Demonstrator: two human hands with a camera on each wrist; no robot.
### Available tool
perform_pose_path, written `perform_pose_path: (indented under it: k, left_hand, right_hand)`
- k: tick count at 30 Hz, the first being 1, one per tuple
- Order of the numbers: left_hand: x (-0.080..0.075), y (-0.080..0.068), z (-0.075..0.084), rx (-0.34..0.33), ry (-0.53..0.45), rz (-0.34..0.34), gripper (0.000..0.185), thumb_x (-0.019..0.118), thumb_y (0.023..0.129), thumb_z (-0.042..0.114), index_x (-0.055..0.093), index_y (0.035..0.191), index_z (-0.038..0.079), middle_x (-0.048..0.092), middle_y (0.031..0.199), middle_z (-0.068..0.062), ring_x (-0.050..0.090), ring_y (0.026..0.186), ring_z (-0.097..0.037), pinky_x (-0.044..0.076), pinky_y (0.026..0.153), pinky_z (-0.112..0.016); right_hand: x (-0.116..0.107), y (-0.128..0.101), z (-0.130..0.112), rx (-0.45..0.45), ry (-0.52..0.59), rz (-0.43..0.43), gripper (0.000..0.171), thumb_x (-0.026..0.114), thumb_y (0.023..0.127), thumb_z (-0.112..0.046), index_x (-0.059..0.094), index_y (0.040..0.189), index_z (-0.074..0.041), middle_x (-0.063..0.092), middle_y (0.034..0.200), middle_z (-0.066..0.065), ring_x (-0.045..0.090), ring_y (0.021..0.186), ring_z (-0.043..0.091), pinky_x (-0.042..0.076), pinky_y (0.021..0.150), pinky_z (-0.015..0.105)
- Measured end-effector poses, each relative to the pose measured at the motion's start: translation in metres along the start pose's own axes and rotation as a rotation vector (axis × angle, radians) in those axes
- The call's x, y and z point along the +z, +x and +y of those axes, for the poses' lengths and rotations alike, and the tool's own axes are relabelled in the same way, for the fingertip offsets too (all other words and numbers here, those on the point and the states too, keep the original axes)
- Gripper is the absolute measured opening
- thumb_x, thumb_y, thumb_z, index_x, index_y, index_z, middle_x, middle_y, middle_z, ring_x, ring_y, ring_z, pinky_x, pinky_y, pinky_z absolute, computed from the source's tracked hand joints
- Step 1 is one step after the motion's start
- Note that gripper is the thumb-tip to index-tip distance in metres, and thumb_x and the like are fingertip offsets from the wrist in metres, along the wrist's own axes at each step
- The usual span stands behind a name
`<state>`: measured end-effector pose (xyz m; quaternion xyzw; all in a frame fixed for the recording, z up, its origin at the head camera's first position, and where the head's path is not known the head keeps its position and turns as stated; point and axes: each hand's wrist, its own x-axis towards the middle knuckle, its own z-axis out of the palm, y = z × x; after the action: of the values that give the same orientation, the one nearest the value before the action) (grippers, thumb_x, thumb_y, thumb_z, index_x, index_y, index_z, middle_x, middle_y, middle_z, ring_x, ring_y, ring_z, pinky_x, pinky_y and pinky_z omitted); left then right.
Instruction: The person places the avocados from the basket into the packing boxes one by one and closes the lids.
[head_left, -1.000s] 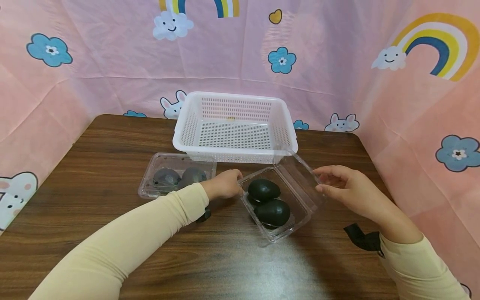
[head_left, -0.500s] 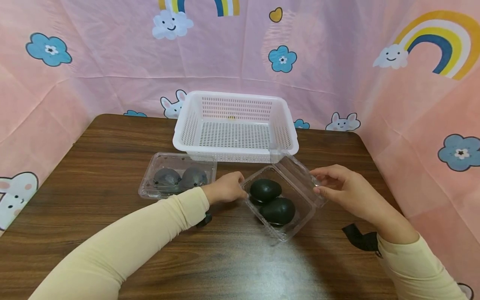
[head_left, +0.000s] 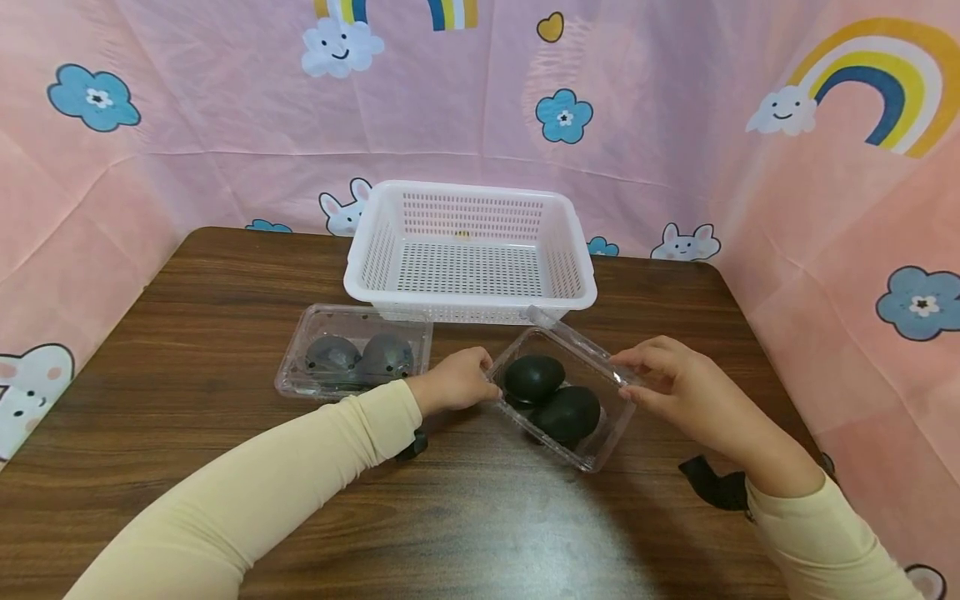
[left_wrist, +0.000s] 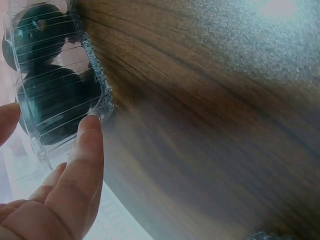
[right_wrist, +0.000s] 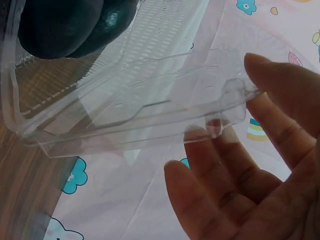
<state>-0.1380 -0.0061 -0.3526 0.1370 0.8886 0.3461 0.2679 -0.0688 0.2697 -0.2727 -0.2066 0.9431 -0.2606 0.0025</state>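
A clear plastic clamshell box (head_left: 551, 446) with two dark green avocados (head_left: 534, 379) is tilted over the table, its lid (head_left: 573, 340) raised on the right side. My left hand (head_left: 456, 382) pinches the box's left end, thumb on one side and fingertips on the other, as the left wrist view shows. On the opposite side my right hand (head_left: 678, 387) pinches the edge of the lid (right_wrist: 165, 117) between thumb and fingers. In the right wrist view the avocados (right_wrist: 65, 25) lie in the box's base beyond the lid.
A second clear clamshell (head_left: 296, 354), closed over two avocados (head_left: 333, 357), lies left of my left hand. Behind both boxes stands a white perforated plastic basket (head_left: 468, 300). Pink printed cloth (head_left: 465, 108) hangs around the wooden table (head_left: 187, 350).
The box has tilted further and shifted slightly right, the avocados in it too. My right hand has moved the lid inward, toward the base. The left hand keeps its grip.
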Motion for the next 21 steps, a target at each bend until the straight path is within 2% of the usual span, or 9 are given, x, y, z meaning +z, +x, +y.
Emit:
perform_pose_path:
  k: [4,10,15,21]
  left_hand:
    - [0.001,0.0,0.0,0.001,-0.003,0.004,0.043,0.067,0.09,0.016,0.052,0.124,-0.005,0.06,0.115,-0.017,0.058,0.099,-0.026,0.048,0.086,-0.039]
    - [0.005,0.0,0.001,-0.01,-0.067,0.001,0.042,0.066,0.09,0.014,0.051,0.124,-0.005,0.06,0.113,-0.017,0.057,0.096,-0.025,0.048,0.086,-0.04]
    - [0.009,0.001,0.001,-0.008,-0.081,0.012,0.041,0.066,0.09,0.015,0.051,0.123,-0.004,0.057,0.123,-0.02,0.056,0.106,-0.029,0.047,0.089,-0.042]
    - [0.012,0.002,0.001,-0.002,-0.069,0.031,0.041,0.066,0.09,0.016,0.052,0.122,-0.005,0.057,0.125,-0.021,0.055,0.112,-0.032,0.046,0.093,-0.043]
  right_hand:
    - [0.002,-0.001,0.001,-0.028,-0.018,0.016,0.031,0.075,0.083,-0.009,0.069,0.113,-0.014,0.061,0.104,0.001,0.058,0.091,0.017,0.051,0.069,0.031]
    - [0.007,-0.002,0.004,-0.037,-0.039,0.028,0.033,0.077,0.082,-0.008,0.069,0.113,-0.015,0.061,0.104,0.002,0.059,0.09,0.017,0.051,0.069,0.032]
    - [0.012,-0.005,0.007,-0.037,-0.069,0.042,0.035,0.078,0.081,-0.009,0.069,0.114,-0.015,0.062,0.106,0.001,0.06,0.094,0.019,0.05,0.075,0.04]
    - [0.019,-0.007,0.011,-0.064,-0.108,0.07,0.035,0.08,0.078,-0.008,0.07,0.111,-0.013,0.063,0.106,0.001,0.059,0.09,0.019,0.049,0.073,0.038]
